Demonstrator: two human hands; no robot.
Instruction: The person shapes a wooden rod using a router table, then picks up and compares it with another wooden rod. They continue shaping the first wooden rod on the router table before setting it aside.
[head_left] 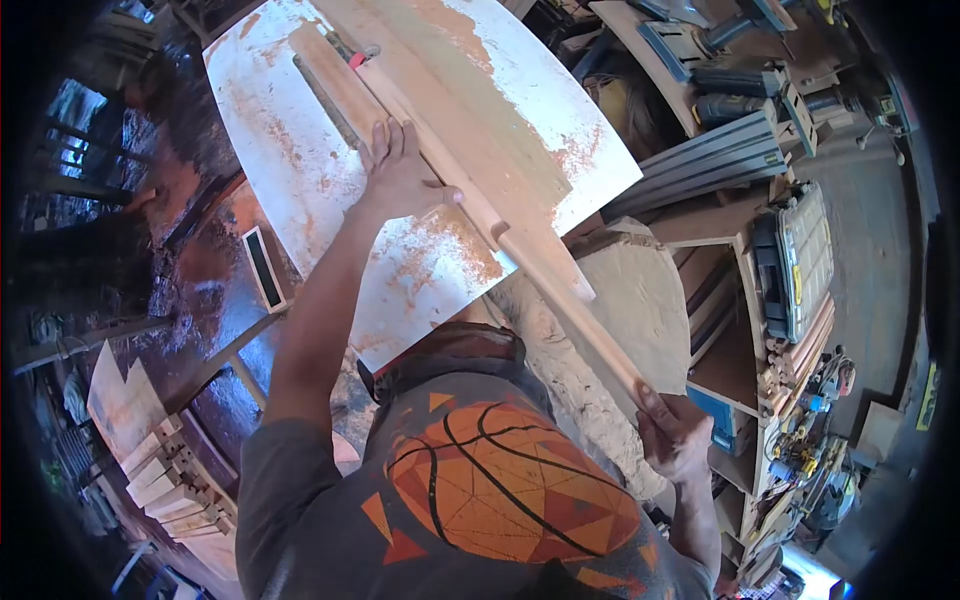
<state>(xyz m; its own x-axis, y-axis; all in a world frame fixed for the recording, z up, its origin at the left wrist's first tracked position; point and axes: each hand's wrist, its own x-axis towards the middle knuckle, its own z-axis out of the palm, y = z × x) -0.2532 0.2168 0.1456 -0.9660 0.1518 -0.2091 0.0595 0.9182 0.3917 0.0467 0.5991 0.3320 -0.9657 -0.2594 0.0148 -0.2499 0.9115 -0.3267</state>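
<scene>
A long narrow wooden strip (570,305) runs diagonally over a white tabletop (590,170) dusted with reddish sawdust. My right hand (675,437) is closed around its near end, past the table's edge. My left hand (398,178) lies with fingers spread, its fingertips by a shorter wooden block (345,88) and its thumb reaching to the strip. A dark notch or mark shows partway along the strip. At the far end, between block and strip, is a small red part (356,61). A wide board (480,130) lies along the strip's right side.
A large cut log (635,280) stands beside the table at right. Beyond it are wooden shelves (725,375), a clear-lidded organizer case (805,250) and several stacked metal bars (710,155). Wood offcuts (170,480) are piled at lower left.
</scene>
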